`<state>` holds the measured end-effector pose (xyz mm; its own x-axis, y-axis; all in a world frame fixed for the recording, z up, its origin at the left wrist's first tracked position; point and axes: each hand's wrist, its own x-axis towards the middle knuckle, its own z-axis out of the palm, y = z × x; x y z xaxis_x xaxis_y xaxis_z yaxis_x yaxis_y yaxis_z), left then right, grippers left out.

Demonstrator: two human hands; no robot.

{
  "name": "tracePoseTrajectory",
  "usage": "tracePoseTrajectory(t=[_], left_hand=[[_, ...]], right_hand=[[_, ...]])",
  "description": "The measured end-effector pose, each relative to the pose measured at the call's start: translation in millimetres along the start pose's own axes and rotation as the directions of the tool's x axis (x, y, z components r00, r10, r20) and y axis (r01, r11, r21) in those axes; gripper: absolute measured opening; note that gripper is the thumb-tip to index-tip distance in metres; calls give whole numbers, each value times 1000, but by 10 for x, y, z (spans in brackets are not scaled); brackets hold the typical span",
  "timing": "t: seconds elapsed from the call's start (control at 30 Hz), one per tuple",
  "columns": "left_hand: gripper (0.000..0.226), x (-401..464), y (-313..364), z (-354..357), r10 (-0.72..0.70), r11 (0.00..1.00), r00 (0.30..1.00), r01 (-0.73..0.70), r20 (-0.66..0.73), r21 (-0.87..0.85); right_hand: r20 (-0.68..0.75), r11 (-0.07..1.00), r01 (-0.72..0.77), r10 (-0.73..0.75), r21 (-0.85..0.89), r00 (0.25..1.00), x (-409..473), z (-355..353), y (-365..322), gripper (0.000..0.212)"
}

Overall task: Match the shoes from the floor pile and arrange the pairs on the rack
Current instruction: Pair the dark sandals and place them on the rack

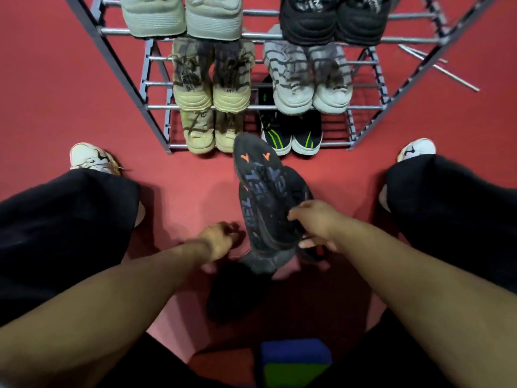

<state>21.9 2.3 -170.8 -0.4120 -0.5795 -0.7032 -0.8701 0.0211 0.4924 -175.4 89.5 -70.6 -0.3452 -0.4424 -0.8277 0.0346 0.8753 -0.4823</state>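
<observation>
The person sits low on the red floor [195,189] in front of the rack [123,68], knees spread to both sides; the right hand [316,222] holds a pair of dark shoes [265,191] together, soles up, fingers curled over the heels with the thumb under them, so the toes point toward the rack; the left hand [219,239] hangs just beside the heels with its fingers loosely curled, and I cannot tell if it touches the shoes or holds anything, because this part is blurred. The rack already carries pairs on each tier that I can see: pale ones and black ones on top, beige and grey-white in the middle, beige and black with green stripes [291,135] at the bottom. In my judgement this is the last pair, and the free place for it is not clear from here; the visible tiers look full, so the person should first find an open space. To do it well, the shoes should be turned soles down, kept side by side, and slid in toes first so both heels line up at the front rail; the left hand could take one shoe to make this easier. Both forearms reach forward and down, the right one a little higher.
</observation>
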Motion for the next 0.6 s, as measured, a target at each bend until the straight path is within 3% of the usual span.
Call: tracePoseTrajectory(t=[0.1, 0.3, 0.43, 0.6], left_hand=[[26, 55, 200, 171, -38, 968, 997, 54, 69, -244], [30, 29, 296, 335, -72, 935, 974, 141, 213, -326], [26, -15, 388, 380, -109, 867, 977, 184, 184, -464], [29, -105, 593, 200, -203, 803, 974, 222, 96, -554]], right_hand=[[-4, 976, -86, 89, 199, 996, 48, -90, 344, 10], [-14, 966, -111, 117, 234, 993, 147, -240, 614, 8], [-64, 983, -85, 96, 162, 993, 128, -326, 605, 11], [-71, 969, -59, 78, 238, 994, 65, -376, 467, 16]])
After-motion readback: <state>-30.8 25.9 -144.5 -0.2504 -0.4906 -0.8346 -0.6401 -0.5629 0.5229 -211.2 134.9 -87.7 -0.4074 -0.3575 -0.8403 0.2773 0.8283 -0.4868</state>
